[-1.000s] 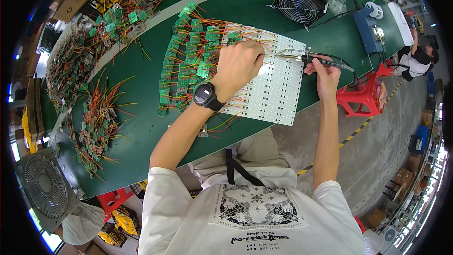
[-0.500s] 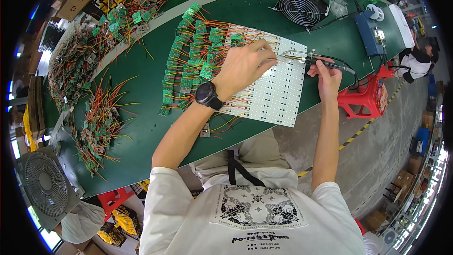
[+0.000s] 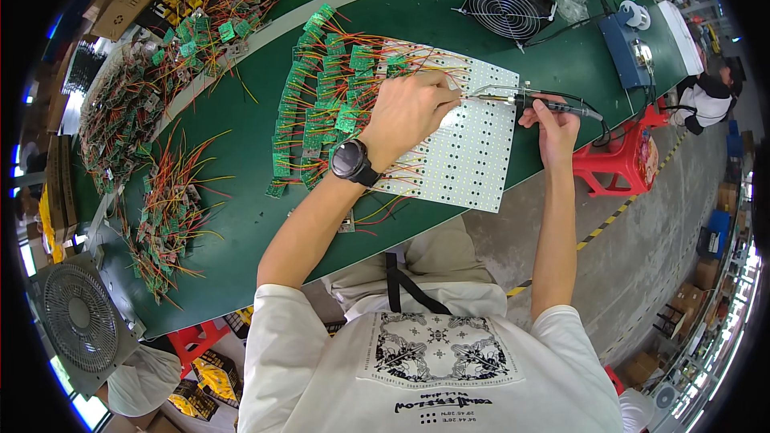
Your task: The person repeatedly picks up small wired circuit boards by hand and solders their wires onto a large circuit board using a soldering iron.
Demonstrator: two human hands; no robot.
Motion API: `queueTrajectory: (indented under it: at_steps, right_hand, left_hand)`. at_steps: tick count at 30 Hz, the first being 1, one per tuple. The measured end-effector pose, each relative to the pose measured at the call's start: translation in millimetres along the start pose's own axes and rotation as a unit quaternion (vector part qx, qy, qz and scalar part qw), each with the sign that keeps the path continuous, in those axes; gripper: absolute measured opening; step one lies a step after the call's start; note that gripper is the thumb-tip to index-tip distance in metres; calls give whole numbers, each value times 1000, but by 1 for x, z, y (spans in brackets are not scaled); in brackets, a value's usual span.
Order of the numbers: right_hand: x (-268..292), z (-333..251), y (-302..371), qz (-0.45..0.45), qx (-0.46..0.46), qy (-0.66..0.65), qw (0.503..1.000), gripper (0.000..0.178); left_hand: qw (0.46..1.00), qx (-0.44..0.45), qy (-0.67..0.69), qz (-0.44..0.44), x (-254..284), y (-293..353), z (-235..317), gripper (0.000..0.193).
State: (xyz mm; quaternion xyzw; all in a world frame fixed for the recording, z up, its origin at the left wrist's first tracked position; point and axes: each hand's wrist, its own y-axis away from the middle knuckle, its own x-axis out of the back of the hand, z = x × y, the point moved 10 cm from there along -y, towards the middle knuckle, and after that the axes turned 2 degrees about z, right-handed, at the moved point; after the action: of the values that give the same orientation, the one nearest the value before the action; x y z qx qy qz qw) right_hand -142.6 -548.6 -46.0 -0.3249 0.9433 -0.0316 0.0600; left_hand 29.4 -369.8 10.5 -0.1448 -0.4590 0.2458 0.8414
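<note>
Our left hand [image 3: 407, 112] now bunches its fingers more tightly, their hold hidden, beside the soldering iron [image 3: 523, 102] gripped by our right hand [image 3: 555, 127], centring our work on the far half of the white board [image 3: 473, 152].

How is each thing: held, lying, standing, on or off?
Right grip: closed on soldering iron.
Soldering iron: held; heat can't be seen.
Left grip: curled over white LED panel; contents hidden.
White LED panel: flat, partly covered.
Rowed green circuit boards: wires attached.
Black fan: can't tell if spinning.
Red stool: upright.
</note>
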Motion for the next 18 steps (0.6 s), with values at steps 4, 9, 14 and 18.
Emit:
queueTrajectory:
  at_steps: [4,9,14,18]
  right_hand:
    - [1,-1,0,4,7,-10,1000,21]
    - [-1,-3,0,-2,12,-4,1000,21]
    - [-3,-3,1,-9,9,3,1000,21]
    - [-2,-2,1,-13,10,9,1000,22]
  left_hand:
    - [999,-7,33,5,4,-2,5,13]
    - [998,11,56,24,4,-2,0,12]
    - [998,44,35,19,0,0,-8,9]
    - [998,48,20,18,-1,0,-7,9]
